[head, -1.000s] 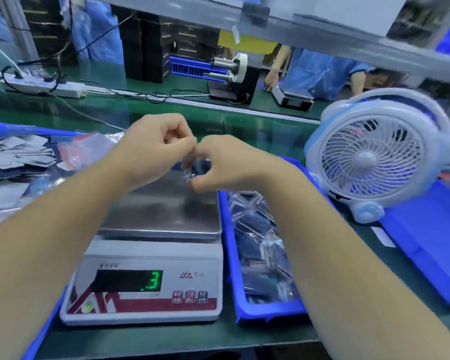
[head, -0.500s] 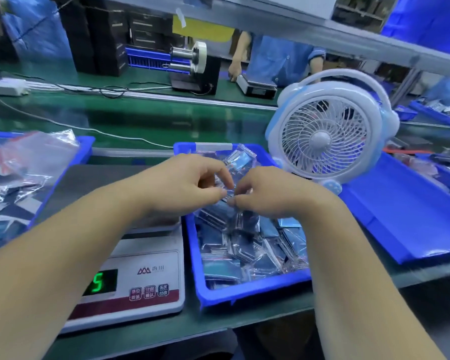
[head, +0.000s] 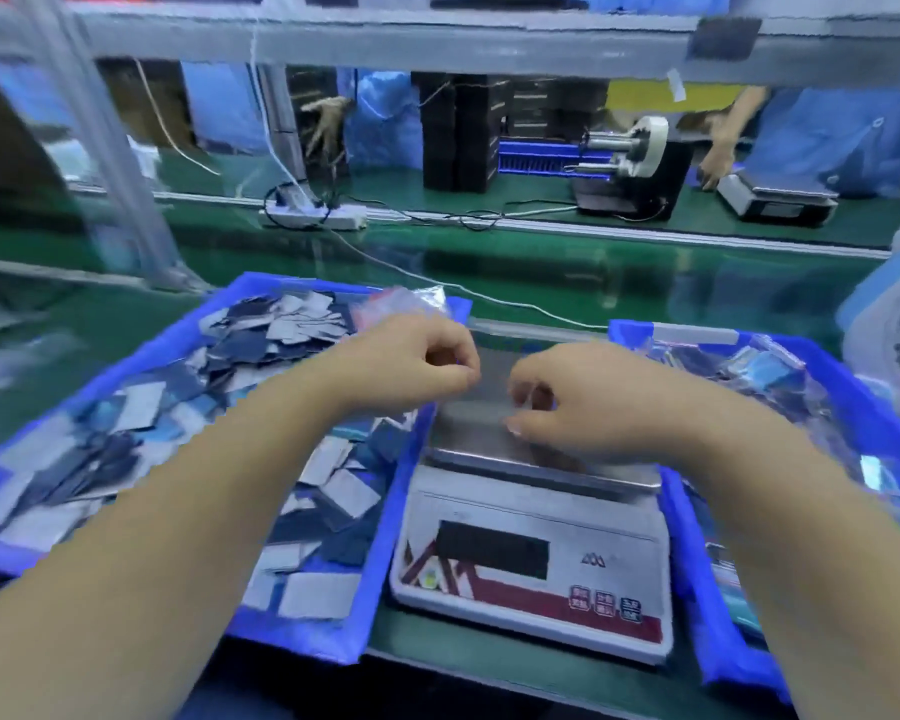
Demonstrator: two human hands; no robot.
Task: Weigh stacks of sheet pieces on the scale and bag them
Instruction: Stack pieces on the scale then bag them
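Green worktop [head: 489, 283] ran the length of the line, and the scale [head: 533, 553] sat at its near edge as the centre of everything. Left of the scale, touching its side, a blue tray [head: 188, 330] held a loose heap of sheet pieces [head: 141, 407], within easy reach for counting out. Right of the scale a second blue bin [head: 707, 652] held filled bags [head: 765, 366], presumably so finished ones could be dropped straight off the pan. Both hands hovered over the scale's steel pan. The left hand [head: 417, 366] had its fingers curled, thumb near fingertips; I couldn't tell whether it held anything. The right hand [head: 567, 402] was likewise curled, perhaps pinching clear film, though blur left that uncertain. The display looked dark. Beyond the scale stood a power strip [head: 315, 216].
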